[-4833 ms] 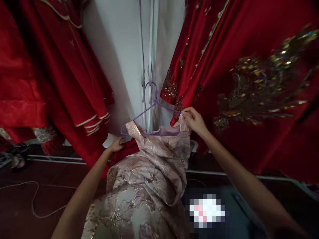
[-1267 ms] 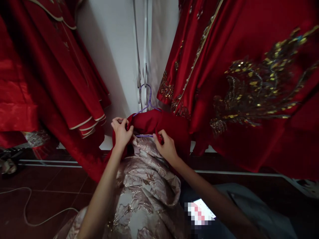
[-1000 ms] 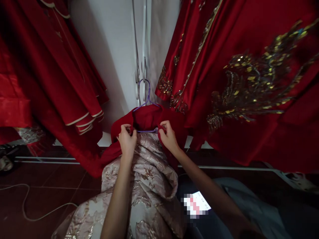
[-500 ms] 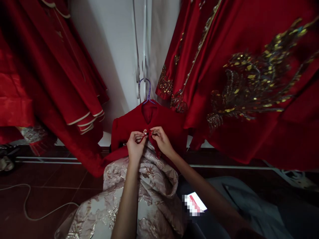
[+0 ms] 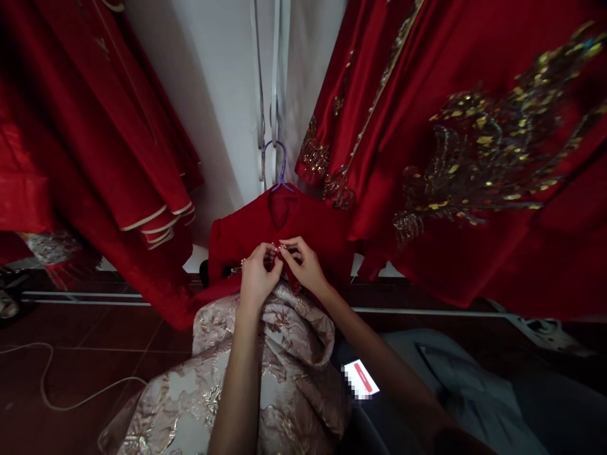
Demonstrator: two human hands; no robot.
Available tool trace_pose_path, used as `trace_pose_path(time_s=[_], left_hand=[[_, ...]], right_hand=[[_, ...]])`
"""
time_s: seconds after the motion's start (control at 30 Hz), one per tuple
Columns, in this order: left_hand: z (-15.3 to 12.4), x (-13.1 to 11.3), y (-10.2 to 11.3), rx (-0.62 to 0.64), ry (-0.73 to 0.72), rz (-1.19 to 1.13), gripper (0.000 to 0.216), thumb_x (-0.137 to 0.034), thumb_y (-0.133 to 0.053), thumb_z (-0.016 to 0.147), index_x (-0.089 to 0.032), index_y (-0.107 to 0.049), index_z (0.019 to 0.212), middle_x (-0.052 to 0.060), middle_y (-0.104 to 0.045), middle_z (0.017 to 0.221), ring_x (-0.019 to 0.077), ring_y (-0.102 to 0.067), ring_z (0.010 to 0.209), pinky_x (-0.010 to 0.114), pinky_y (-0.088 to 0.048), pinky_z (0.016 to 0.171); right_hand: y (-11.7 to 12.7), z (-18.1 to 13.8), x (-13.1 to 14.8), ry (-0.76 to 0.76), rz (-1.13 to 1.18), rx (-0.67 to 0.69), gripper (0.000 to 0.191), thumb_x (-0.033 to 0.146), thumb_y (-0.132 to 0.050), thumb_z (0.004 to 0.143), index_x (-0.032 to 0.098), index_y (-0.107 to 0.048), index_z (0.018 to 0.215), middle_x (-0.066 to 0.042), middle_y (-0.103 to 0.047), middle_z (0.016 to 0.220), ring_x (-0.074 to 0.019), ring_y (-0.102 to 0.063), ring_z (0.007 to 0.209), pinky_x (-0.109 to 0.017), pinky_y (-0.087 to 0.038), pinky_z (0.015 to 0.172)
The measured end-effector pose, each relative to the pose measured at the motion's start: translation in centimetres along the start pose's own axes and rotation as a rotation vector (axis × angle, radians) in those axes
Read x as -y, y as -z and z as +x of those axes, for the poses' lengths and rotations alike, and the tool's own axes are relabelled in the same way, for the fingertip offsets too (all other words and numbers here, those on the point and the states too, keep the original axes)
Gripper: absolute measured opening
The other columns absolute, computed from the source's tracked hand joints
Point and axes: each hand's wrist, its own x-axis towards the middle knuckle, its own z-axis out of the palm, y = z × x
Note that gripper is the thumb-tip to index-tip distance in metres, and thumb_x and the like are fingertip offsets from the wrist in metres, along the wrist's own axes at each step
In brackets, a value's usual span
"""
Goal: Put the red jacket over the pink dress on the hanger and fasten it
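A small red jacket hangs on a purple wire hanger hooked to a white door handle. Under it hangs a pale pink and gold brocade dress. My left hand and my right hand meet at the jacket's front opening below the collar. Both pinch the red cloth edges together around a small shiny clasp, fingers curled. The clasp itself is mostly hidden by my fingers.
Long red embroidered gowns hang to the right and plain red gowns to the left. White cabinet doors stand behind. A white cable lies on the dark red floor. A phone rests on grey cloth at my lap.
The red jacket has gone over the hanger and the pink dress. My hands moved from the shoulders to the centre front and now pinch the closure below the collar.
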Motion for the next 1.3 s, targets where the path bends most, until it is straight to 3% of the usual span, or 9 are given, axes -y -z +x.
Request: trace_pose_path(time_s=[0.53,0.7,0.8,0.9,1.0,1.07,1.17,1.3], left_hand=[[0.3,-0.1,0.6,0.114,-0.042,0.198,0.009,-0.024,-0.049,0.084,-0.02,-0.057,0.088,0.004,-0.067,0.089,0.0148,-0.064,0.078,0.025,-0.049,0.073],[0.9,-0.9,1.1,0.148,-0.086,0.294,0.01,-0.025,-0.049,0.084,-0.02,-0.058,0.084,0.003,-0.064,0.08,0.0144,-0.061,0.07,0.024,-0.046,0.067],[1.0,-1.2,1.2,0.158,-0.117,0.302,0.011,-0.024,-0.05,0.083,-0.021,-0.059,0.086,0.003,-0.063,0.082,0.0163,-0.059,0.078,0.026,-0.045,0.072],[0.1,-0.4,1.6,0.186,-0.144,0.253,0.029,-0.018,-0.055,0.076,-0.023,-0.059,0.105,0.005,-0.059,0.1,0.0195,-0.055,0.098,0.032,-0.042,0.088],[-1.7,1.9,2.9,0.2,-0.074,0.283,0.056,-0.01,-0.059,0.068,-0.025,-0.051,0.121,0.007,-0.052,0.114,0.0216,-0.051,0.109,0.036,-0.038,0.096],[-3.0,3.7,4.4,0.177,0.015,0.359,0.051,-0.009,-0.054,0.07,-0.024,-0.052,0.119,0.008,-0.053,0.114,0.0224,-0.052,0.108,0.037,-0.04,0.095],[-4.4,5.7,6.9,0.179,0.12,0.433,0.036,-0.015,-0.048,0.078,-0.023,-0.055,0.112,0.008,-0.058,0.11,0.0228,-0.058,0.098,0.036,-0.045,0.086],[-4.2,4.6,9.4,0.105,0.114,0.43,0.02,-0.026,-0.046,0.084,-0.024,-0.058,0.101,0.003,-0.066,0.098,0.0204,-0.063,0.087,0.028,-0.045,0.074]], right_hand=[[0.7,-0.1,-0.4,-0.023,0.04,-0.006,0.035,0.034,-0.061,0.079,0.025,-0.065,0.112,-0.004,-0.063,0.104,-0.0151,-0.063,0.088,-0.028,-0.057,0.077],[0.8,0.6,-0.2,-0.018,0.085,0.033,0.034,0.029,-0.061,0.077,0.022,-0.065,0.11,-0.004,-0.062,0.104,-0.0141,-0.063,0.087,-0.029,-0.056,0.08],[0.7,0.5,0.3,-0.047,0.037,0.053,0.035,0.023,-0.057,0.077,0.023,-0.061,0.112,-0.004,-0.059,0.106,-0.0138,-0.061,0.088,-0.029,-0.054,0.078],[0.6,-0.7,0.4,-0.056,-0.078,0.035,0.052,0.015,-0.06,0.07,0.023,-0.048,0.12,-0.006,-0.054,0.112,-0.0162,-0.058,0.092,-0.031,-0.052,0.079],[1.2,-2.7,0.0,-0.039,-0.197,-0.042,0.061,0.01,-0.06,0.065,0.02,-0.04,0.122,-0.009,-0.052,0.113,-0.0195,-0.054,0.1,-0.035,-0.048,0.084],[2.4,-4.1,-0.2,-0.073,-0.254,-0.097,0.053,0.011,-0.057,0.067,0.019,-0.042,0.117,-0.009,-0.055,0.107,-0.0197,-0.056,0.098,-0.035,-0.048,0.083],[4.9,-5.6,0.2,-0.157,-0.376,-0.074,0.028,0.018,-0.053,0.076,0.02,-0.053,0.103,-0.005,-0.061,0.093,-0.0184,-0.06,0.082,-0.033,-0.048,0.075],[8.1,-5.8,1.7,-0.12,-0.596,-0.061,0.015,0.027,-0.05,0.083,0.021,-0.059,0.093,-0.005,-0.065,0.088,-0.0196,-0.06,0.078,-0.034,-0.046,0.074]])
